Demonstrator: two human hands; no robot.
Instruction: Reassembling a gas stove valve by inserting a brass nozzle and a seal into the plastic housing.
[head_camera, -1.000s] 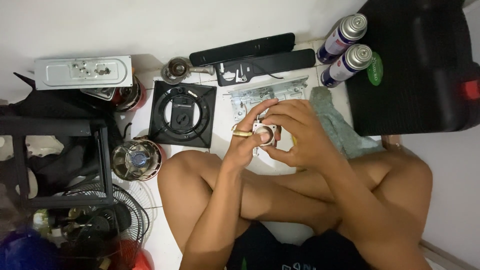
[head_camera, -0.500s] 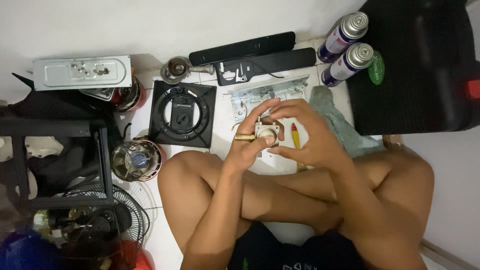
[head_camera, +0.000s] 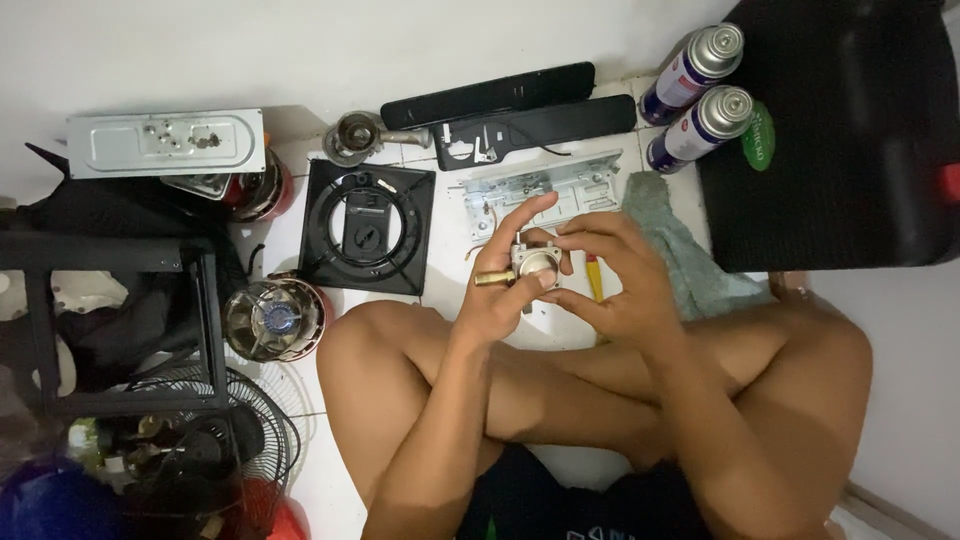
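Observation:
I sit cross-legged on a white tiled floor. Both hands hold a small metal valve body (head_camera: 533, 262) with a brass nozzle sticking out to the left, above my knees. My left hand (head_camera: 508, 280) grips it from below and behind, fingers raised. My right hand (head_camera: 612, 275) wraps it from the right, fingertips on its top. A yellow-handled screwdriver (head_camera: 594, 281) lies on the floor under my right hand, mostly hidden.
A black square stove pan support (head_camera: 368, 228) lies left of my hands, a grey metal bracket (head_camera: 540, 184) just beyond them. Two gas canisters (head_camera: 700, 95), black panels (head_camera: 490, 95), a burner head (head_camera: 356, 135), a green-grey cloth (head_camera: 668, 240), a black case (head_camera: 840, 140), a round burner (head_camera: 274, 318) and a fan grille (head_camera: 210, 440) surround me.
The hands shifted slightly on the valve body; my right hand's fingers lifted off the floor side, uncovering the yellow screwdriver handle beneath.

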